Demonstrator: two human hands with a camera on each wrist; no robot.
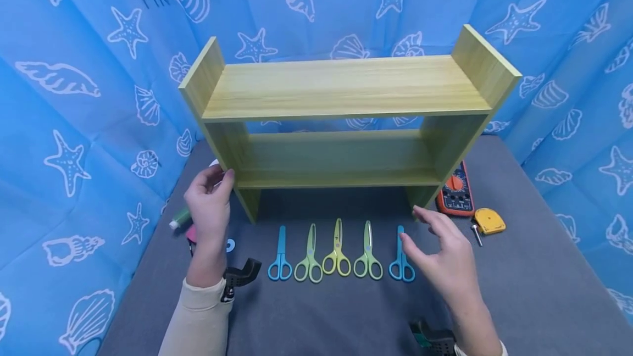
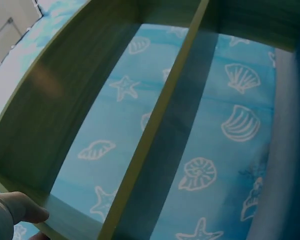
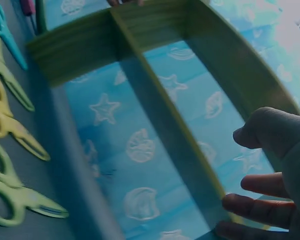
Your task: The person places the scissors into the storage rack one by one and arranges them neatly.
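A light wooden two-tier shelf (image 1: 346, 87) stands on the grey table (image 1: 519, 290). My left hand (image 1: 217, 181) holds its left side panel, thumb on the front edge and fingers on the outer face. The left wrist view shows that thumb (image 2: 17, 209) lying on the panel edge of the shelf (image 2: 155, 125). My right hand (image 1: 430, 235) hovers by the shelf's right foot with fingers relaxed and spread, holding nothing. In the right wrist view the right hand (image 3: 275, 165) sits close to the shelf's side panel (image 3: 240, 75).
Several scissors lie in a row before the shelf, from a blue pair (image 1: 280, 260) to another blue pair (image 1: 401, 260), with a yellow pair (image 1: 337, 254) between. A multimeter (image 1: 456, 191) and yellow tape measure (image 1: 489, 220) lie right. A green glue stick (image 1: 180, 217) lies left.
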